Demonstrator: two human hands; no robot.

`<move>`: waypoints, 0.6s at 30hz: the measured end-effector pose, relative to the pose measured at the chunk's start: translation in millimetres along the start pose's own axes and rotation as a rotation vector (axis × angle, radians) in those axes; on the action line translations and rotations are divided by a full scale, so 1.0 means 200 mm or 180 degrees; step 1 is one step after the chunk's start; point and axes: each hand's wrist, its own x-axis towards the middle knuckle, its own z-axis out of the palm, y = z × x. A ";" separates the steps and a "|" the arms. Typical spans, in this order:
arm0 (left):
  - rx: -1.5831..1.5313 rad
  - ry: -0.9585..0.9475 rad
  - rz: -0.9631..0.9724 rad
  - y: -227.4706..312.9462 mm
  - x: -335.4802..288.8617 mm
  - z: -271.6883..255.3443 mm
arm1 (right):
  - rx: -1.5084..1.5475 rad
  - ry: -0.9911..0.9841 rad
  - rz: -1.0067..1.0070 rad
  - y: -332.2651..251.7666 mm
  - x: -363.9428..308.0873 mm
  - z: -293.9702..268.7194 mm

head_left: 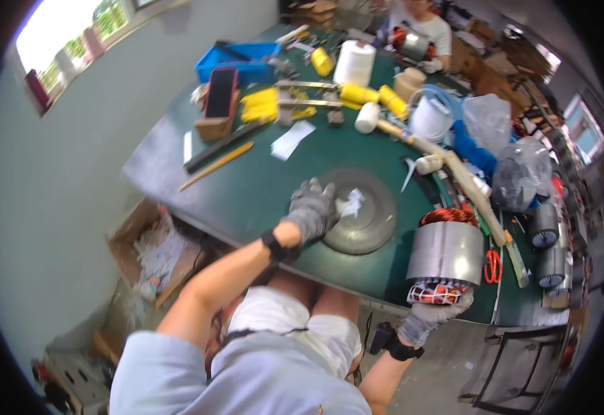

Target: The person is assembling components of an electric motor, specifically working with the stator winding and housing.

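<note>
While the silver cylindrical motor core (445, 249) is at the near right edge of the dark green counter (246, 214), the right grip (430, 319), gloved in grey fabric, is grasping it from below, at its near end. There the red wire winding with white lacing (437, 292) is close to the palm; at the far end, a copper-red wire bundle (448, 216) sticks out. I cannot tell if the counter carries some of the weight.

To the left, the left grip (312, 211), also in grey glove, lies at the left edge of the round flat grey disc (364, 232). Its fingers are partly spread beside a crumpled white scrap (352, 203), but I cannot tell if it pinches this scrap.

Just right of the core are the scissors with orange-red handles (493, 266). Farther, a long pale wooden stick (475, 190) lies slantwise.

In my judgement, the core could slip over the near edge, because only one hand supports it and the glove may slide. The lacing could also be pressed or pulled loose by fingers, and the scissors, being so near, could scratch the wires.
</note>
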 end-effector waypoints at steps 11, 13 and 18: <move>-0.0182 -0.0236 0.0116 0.28 -0.09 0.06 | 0.0733 0.0417 0.1031 -0.14 -0.02 0.08; -0.0182 -0.0190 0.0075 0.30 -0.08 0.04 | 0.0622 0.0427 0.0963 -0.13 -0.02 0.05; -0.1406 0.0003 -0.0206 0.29 -0.04 0.07 | 0.0723 0.0261 0.1063 -0.10 0.03 0.00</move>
